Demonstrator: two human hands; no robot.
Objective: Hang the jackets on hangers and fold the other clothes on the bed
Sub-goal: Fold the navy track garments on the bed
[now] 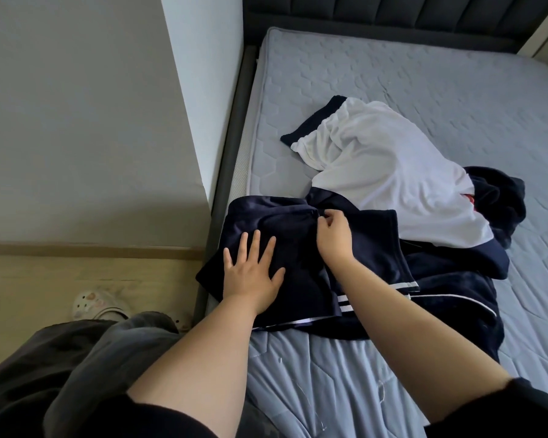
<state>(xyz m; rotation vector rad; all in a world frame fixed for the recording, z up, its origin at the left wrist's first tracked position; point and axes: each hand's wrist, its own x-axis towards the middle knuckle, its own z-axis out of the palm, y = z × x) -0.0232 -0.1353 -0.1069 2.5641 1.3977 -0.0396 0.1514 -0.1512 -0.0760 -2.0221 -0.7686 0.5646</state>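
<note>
Shorts point(282, 222) on bed point(424, 74) nr left edge, shirt point(377, 159) behind-right.

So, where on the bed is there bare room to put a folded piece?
Bare mattress lies between the headboard and the white shirt, and at the right past the dark pile. Crowded: near left corner, where the left hand and right hand work on the navy garment.

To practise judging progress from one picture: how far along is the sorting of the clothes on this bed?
Done: nothing shows folded or hung; no hanger is in view. In hand: the left hand lies flat on the navy striped garment while the right hand pinches a fold of it. Left: the white top and the dark crumpled garment beside it lie unfolded on the bed.
</note>
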